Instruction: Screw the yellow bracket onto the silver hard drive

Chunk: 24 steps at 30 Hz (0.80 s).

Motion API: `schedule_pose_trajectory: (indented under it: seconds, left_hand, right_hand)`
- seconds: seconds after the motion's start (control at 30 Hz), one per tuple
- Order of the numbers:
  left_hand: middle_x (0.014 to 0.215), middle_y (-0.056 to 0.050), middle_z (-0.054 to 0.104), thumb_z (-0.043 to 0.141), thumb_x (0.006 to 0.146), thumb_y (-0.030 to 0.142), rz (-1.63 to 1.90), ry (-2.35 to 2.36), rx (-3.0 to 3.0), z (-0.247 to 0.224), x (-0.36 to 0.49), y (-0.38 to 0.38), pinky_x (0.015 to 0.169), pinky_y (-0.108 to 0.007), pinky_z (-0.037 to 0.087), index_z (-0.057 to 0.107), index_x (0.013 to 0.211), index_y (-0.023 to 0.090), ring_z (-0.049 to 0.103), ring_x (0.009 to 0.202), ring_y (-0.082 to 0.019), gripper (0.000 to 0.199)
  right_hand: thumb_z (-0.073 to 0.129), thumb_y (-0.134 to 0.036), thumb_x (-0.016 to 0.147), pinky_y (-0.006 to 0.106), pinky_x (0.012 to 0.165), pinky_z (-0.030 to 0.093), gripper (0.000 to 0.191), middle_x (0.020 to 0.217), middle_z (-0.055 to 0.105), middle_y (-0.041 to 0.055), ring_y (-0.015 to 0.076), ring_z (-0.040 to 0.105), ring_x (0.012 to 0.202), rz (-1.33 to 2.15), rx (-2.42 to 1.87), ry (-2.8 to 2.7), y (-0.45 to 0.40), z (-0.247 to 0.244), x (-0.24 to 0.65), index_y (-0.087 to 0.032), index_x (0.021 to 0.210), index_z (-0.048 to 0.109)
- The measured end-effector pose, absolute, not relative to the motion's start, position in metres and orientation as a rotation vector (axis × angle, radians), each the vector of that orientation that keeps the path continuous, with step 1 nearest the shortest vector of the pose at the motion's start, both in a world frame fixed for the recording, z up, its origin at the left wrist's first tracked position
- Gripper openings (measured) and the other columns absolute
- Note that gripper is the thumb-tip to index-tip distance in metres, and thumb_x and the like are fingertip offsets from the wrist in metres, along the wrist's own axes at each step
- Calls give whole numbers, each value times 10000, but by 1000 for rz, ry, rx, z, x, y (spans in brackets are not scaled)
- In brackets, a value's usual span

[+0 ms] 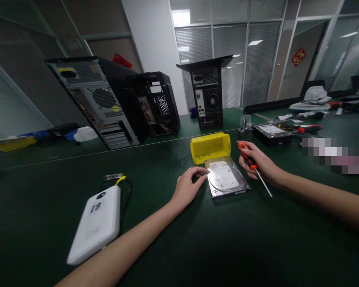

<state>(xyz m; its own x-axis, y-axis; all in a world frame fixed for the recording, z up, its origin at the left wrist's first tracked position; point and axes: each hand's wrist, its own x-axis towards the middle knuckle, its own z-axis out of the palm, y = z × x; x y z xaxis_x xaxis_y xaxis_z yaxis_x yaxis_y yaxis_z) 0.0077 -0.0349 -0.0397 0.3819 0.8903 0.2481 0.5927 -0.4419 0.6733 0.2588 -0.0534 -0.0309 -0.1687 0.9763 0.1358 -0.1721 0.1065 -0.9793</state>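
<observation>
A silver hard drive point(224, 175) with a white label lies flat on the green table, against the front of a yellow plastic bin point(210, 145) that has several tiny metal bits, like screws, inside. At the drive's left edge is my left hand point(190, 182), thumb and fingertips pinched together. Whatever is between them is too small to make out. My right hand point(261, 163), just right of the drive, is wrapped round the orange and black handle of a screwdriver point(263, 181). Its shaft points down toward me, and the tip is apart from the drive.
A white power bank point(95, 223) marked 18, with a cable, lies at left. Computer cases point(119, 99) stand behind, including one with its top panel jutting out point(208, 93). At right are another hard drive point(272, 133), a clear cup point(245, 122) and red-handled pliers point(309, 128).
</observation>
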Motion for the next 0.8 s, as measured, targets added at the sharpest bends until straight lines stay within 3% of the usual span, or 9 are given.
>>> schedule_pose_trajectory:
  seconds: [0.1,0.27,0.37,0.5,0.63,0.8]
  left_hand:
    - [1038,-38,653,521,855,306,830,1266,2166,-43,8,-32,864,-324,464,646,1015,209,591,934,-182,226]
    - [1045,-24,657,541,841,304,841,1288,2152,-46,8,-32,870,-317,457,641,1011,220,592,935,-179,214]
    - [1047,-15,659,544,839,312,836,1308,2145,-44,8,-34,859,-309,458,640,1012,231,593,940,-178,213]
    - [1049,-12,660,542,840,323,829,1319,2142,-42,9,-35,851,-304,461,638,1014,234,591,959,-182,217]
    - [1036,-13,663,548,836,316,811,1325,2143,-42,10,-34,853,-307,462,640,1008,227,596,946,-181,214]
    - [1030,-14,665,542,842,325,819,1297,2143,-46,10,-32,862,-309,461,634,1019,225,598,938,-175,223]
  right_hand:
    - [474,-378,874,218,423,407,515,723,521,-10,82,457,482,1137,-837,-1430,-33,-14,230,-291,1332,256]
    - [382,-415,911,265,490,418,529,799,523,27,116,462,536,492,-788,-1451,-7,-3,177,-313,1396,197]
    - [318,-420,930,315,584,464,518,1075,557,84,129,516,601,248,-750,-1475,2,-7,158,-291,1416,189]
    - [246,-420,946,359,739,494,518,1357,421,109,172,600,834,126,-752,-1476,20,-15,149,-277,1436,162]
    - [171,-415,954,375,868,477,534,1321,449,106,208,530,1143,111,-809,-1390,37,-24,145,-283,1464,84]
    - [215,-464,944,381,887,484,549,1244,500,94,219,500,1195,264,-769,-1336,38,-31,144,-319,1462,105]
